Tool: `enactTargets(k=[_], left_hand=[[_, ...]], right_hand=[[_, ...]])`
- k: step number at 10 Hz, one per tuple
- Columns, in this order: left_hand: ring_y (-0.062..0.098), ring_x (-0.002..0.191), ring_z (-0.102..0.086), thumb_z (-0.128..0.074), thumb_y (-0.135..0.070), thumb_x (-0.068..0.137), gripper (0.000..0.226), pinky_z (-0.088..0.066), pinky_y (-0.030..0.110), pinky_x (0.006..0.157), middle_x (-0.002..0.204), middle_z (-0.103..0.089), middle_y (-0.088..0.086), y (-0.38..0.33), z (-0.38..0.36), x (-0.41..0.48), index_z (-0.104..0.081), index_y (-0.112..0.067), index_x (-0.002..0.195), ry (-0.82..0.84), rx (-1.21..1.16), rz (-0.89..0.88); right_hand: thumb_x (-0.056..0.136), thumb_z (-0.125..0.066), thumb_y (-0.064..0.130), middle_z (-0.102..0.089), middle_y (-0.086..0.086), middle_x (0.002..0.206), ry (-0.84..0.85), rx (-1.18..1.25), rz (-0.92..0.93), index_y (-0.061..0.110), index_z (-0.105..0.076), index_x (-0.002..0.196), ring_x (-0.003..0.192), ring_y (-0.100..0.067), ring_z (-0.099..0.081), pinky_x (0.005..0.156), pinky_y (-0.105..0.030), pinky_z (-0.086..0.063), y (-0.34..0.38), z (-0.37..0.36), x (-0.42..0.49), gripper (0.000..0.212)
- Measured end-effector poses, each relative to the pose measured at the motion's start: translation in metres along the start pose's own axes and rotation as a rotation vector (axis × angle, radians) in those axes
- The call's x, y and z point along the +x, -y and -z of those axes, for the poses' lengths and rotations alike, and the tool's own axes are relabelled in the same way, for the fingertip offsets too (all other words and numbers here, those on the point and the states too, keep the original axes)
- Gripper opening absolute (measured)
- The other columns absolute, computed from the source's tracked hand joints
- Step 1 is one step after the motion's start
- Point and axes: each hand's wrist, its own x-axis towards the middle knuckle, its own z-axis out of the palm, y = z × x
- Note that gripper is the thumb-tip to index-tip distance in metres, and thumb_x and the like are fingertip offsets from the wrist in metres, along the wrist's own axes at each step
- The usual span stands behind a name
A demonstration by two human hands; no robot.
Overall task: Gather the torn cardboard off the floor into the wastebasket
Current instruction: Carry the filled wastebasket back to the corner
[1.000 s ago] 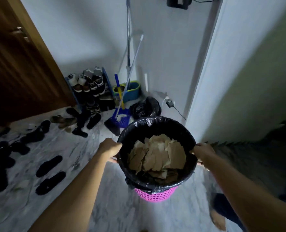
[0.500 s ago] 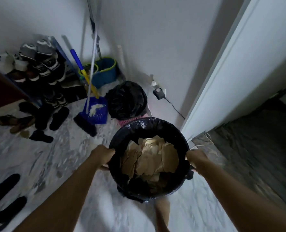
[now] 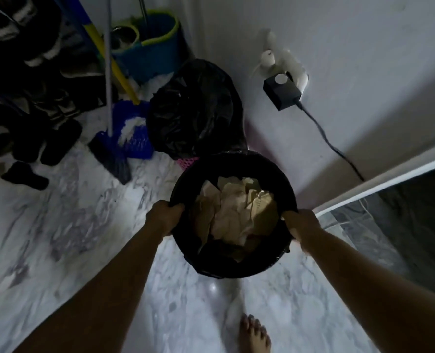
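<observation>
Hands (image 3: 164, 217) (image 3: 302, 225) x2 on 1 wastebasket (image 3: 226, 272)

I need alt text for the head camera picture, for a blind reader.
The left hand and right hand grip the rim of a wastebasket holding torn cardboard, over a marble floor. Beyond it are a bagged bin, broom and bucket.

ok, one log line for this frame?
wastebasket: held by rim, both hands | left hand: grips left rim | right hand: grips right rim | torn cardboard: inside wastebasket
</observation>
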Motion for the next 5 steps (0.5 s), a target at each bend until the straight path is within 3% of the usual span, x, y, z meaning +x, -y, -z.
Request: enactTargets(k=[1,2,3,4,5], left_hand=[[0.022,0.101,-0.057,-0.066,-0.03,0.09,0.058,-0.054,0.031,0.073,0.129,-0.059,0.012,-0.004,-0.013,0.005,-0.044,-0.012,0.141,0.066,-0.078,-0.001],[0.024,0.106,-0.058,-0.066,-0.028,0.091,0.062,-0.052,0.029,0.073,0.135,-0.056,0.012,-0.005,-0.018,0.003,-0.04,-0.012,0.145,0.064,-0.116,-0.019],[0.028,0.121,-0.055,-0.064,-0.032,0.092,0.065,-0.049,0.037,0.097,0.142,-0.052,0.011,-0.003,-0.014,-0.007,-0.037,-0.016,0.148,0.033,-0.035,-0.079],[0.026,0.125,-0.052,-0.062,-0.03,0.094,0.062,-0.046,0.039,0.104,0.145,-0.047,0.009,-0.011,0.003,-0.042,-0.036,-0.017,0.149,0.052,-0.097,-0.149],[0.023,0.118,-0.056,-0.06,-0.026,0.096,0.04,-0.045,0.043,0.106,0.138,-0.055,0.008,-0.005,0.023,-0.122,-0.052,-0.022,0.135,0.053,-0.28,-0.167]], right_hand=[[0.081,-0.06,0.029,-0.066,-0.018,0.106,0.074,-0.015,0.061,0.002,-0.057,0.122,0.095,-0.038,-0.066,0.077,-0.041,-0.055,0.005,-0.009,0.006,0.049],[0.082,-0.06,0.034,-0.064,-0.018,0.116,0.097,-0.037,0.07,0.006,-0.052,0.13,0.103,-0.039,-0.064,0.075,-0.038,-0.05,0.005,-0.012,0.007,0.056],[0.085,-0.058,0.03,-0.064,-0.015,0.119,0.124,-0.148,0.163,0.009,-0.051,0.134,0.107,-0.035,-0.062,0.086,-0.037,-0.052,0.014,0.0,-0.016,0.054],[0.095,-0.057,0.026,-0.059,-0.005,0.125,0.138,-0.212,0.362,0.021,-0.048,0.142,0.122,-0.03,-0.056,0.093,-0.032,-0.043,0.039,0.026,-0.068,0.048],[0.096,-0.06,0.021,-0.059,0.011,0.12,0.219,-0.079,0.633,0.048,-0.05,0.127,0.118,-0.015,-0.061,0.091,-0.024,-0.049,0.068,0.073,-0.156,0.042]])
